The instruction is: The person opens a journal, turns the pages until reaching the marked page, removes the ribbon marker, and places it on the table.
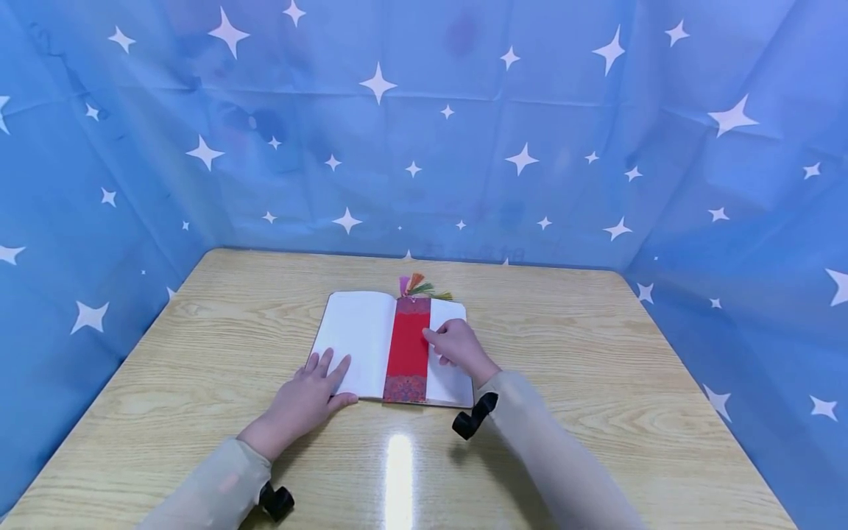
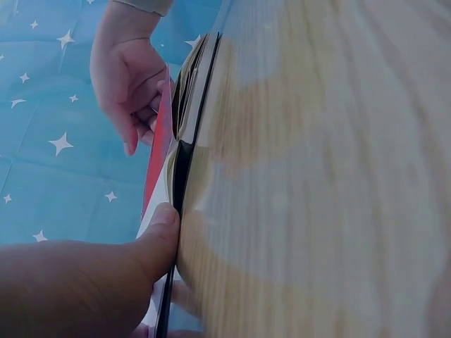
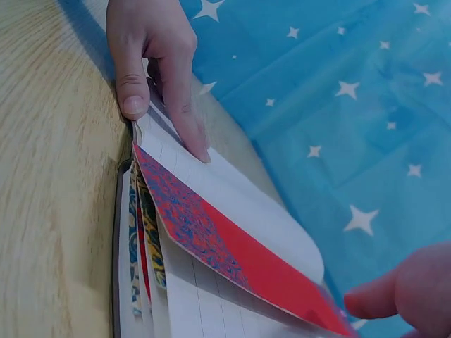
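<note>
An open notebook (image 1: 361, 324) with white pages lies on the table. Along its middle, beside the fold, is a long red bookmark (image 1: 407, 346) with patterned ends. My left hand (image 1: 308, 397) rests on the lower left page with fingers spread, its thumb at the bottom edge. My right hand (image 1: 457, 346) pinches the bookmark's right edge between thumb and curled fingers. In the right wrist view the bookmark (image 3: 275, 274) tilts, this edge raised off the lined page. The fingertips' contact under it is partly hidden.
Colourful tassels (image 1: 417, 285) stick out past the notebook's top edge. Other patterned strips (image 3: 149, 232) show between the right-hand pages. The wooden table (image 1: 563, 331) surrounds the notebook, and a blue star-printed cloth (image 1: 424, 191) hangs behind and at both sides.
</note>
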A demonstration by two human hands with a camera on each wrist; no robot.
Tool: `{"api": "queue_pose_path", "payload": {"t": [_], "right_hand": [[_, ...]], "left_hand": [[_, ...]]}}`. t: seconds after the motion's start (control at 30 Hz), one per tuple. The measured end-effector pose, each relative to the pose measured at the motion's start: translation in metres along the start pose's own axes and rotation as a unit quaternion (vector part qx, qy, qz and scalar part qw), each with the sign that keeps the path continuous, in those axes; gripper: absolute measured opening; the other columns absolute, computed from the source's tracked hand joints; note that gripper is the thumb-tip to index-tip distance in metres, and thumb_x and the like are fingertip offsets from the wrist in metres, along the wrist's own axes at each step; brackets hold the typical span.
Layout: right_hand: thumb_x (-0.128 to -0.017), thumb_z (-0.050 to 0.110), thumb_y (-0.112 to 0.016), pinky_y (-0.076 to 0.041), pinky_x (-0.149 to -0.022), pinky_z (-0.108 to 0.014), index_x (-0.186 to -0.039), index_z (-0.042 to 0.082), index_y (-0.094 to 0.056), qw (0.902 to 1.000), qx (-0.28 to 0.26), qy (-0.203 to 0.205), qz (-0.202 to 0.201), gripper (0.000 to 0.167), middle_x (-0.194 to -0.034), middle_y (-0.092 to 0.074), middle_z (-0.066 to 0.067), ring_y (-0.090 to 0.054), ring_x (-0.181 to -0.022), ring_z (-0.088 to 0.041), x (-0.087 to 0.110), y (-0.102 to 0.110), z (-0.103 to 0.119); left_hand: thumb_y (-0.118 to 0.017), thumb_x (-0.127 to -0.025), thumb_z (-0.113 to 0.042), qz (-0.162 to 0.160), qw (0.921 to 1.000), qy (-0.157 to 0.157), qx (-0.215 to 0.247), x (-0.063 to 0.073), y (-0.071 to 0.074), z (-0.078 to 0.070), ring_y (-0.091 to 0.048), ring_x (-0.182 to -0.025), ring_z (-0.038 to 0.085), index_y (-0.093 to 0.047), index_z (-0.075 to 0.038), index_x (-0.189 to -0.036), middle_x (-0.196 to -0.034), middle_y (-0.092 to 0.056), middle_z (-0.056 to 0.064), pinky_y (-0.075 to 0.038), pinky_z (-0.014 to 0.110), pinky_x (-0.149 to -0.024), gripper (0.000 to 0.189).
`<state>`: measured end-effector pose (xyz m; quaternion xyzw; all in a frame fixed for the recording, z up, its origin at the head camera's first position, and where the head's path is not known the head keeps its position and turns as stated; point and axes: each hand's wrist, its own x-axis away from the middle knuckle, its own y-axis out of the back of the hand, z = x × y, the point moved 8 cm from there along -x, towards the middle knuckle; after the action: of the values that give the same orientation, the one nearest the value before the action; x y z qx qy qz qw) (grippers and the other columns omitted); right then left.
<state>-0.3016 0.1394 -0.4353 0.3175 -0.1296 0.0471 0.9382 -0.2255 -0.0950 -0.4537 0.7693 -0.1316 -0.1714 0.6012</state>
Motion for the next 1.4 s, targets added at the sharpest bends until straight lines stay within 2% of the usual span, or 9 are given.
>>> {"api": "queue_pose_path", "payload": {"t": [0.17,0.43,0.53,0.7,0.87,1.07,1.4], "right_hand": [[-0.088,0.031,-0.064,-0.039,-0.045,-0.026,-0.078,0.003,-0.062,0.9997,0.016,-0.019,-0.002,0.03,-0.061,-0.053,-0.007,-0.053,-0.05,-0.019,-0.003,-0.002,-0.001],[-0.086,0.02,-0.067,-0.033,-0.04,-0.025,-0.065,0.003,-0.06,0.9999,-0.003,-0.013,-0.001,0.028,-0.05,-0.043,-0.003,-0.041,-0.042,-0.015,-0.007,-0.007,0.001],[-0.086,0.016,-0.066,-0.035,-0.04,-0.024,-0.069,0.003,-0.062,0.9996,-0.027,-0.006,0.0,0.022,-0.05,-0.044,-0.003,-0.041,-0.042,-0.014,-0.008,-0.007,0.0],[-0.086,0.011,-0.064,-0.045,-0.045,-0.025,-0.082,-0.004,-0.062,0.995,-0.099,0.01,0.012,0.015,-0.058,-0.054,-0.008,-0.049,-0.047,-0.015,-0.006,-0.004,0.0],[-0.087,0.01,-0.064,-0.053,-0.053,-0.031,-0.094,-0.005,-0.057,0.9873,-0.158,-0.011,0.014,0.018,-0.072,-0.061,-0.013,-0.058,-0.054,-0.019,-0.006,0.001,-0.006],[-0.088,0.007,-0.063,-0.052,-0.056,-0.031,-0.101,-0.005,-0.056,0.9761,-0.213,-0.039,0.019,0.019,-0.079,-0.06,-0.013,-0.056,-0.058,-0.019,-0.006,0.004,-0.016],[-0.089,0.005,-0.061,-0.051,-0.056,-0.03,-0.105,-0.006,-0.056,0.9545,-0.293,-0.046,0.035,0.021,-0.086,-0.061,-0.014,-0.059,-0.062,-0.02,-0.009,0.007,-0.027]], "left_hand": [[-0.052,-0.088,-0.053,0.007,1.0,0.003,0.0,0.0,-0.001,0.0,-0.033,-0.126,0.049,-0.042,-0.008,-0.14,-0.14,-0.035,0.028,-0.035,0.057,-0.097,0.069],[-0.051,-0.089,-0.053,0.011,0.9999,0.004,-0.005,-0.001,-0.001,-0.001,-0.032,-0.126,0.049,-0.041,-0.009,-0.141,-0.141,-0.035,0.028,-0.035,0.056,-0.097,0.069],[-0.051,-0.089,-0.053,0.008,0.9999,0.001,-0.007,-0.001,-0.001,-0.001,-0.033,-0.126,0.049,-0.042,-0.009,-0.141,-0.14,-0.036,0.028,-0.035,0.056,-0.097,0.069],[-0.051,-0.089,-0.053,0.007,0.9999,0.001,-0.011,-0.001,-0.002,-0.001,-0.033,-0.126,0.049,-0.041,-0.009,-0.141,-0.14,-0.036,0.028,-0.035,0.056,-0.097,0.069],[-0.05,-0.09,-0.053,0.006,0.9999,0.0,-0.009,-0.001,-0.002,-0.001,-0.032,-0.126,0.049,-0.041,-0.008,-0.141,-0.14,-0.035,0.029,-0.035,0.057,-0.097,0.069],[-0.05,-0.09,-0.052,0.005,0.9999,-0.002,-0.013,-0.001,-0.002,-0.001,-0.032,-0.126,0.049,-0.041,-0.007,-0.141,-0.14,-0.035,0.029,-0.035,0.057,-0.097,0.068],[-0.052,-0.09,-0.05,-0.008,0.9998,-0.009,-0.018,0.002,0.0,-0.003,-0.033,-0.125,0.051,-0.042,-0.006,-0.14,-0.139,-0.036,0.03,-0.036,0.058,-0.095,0.067]]}}
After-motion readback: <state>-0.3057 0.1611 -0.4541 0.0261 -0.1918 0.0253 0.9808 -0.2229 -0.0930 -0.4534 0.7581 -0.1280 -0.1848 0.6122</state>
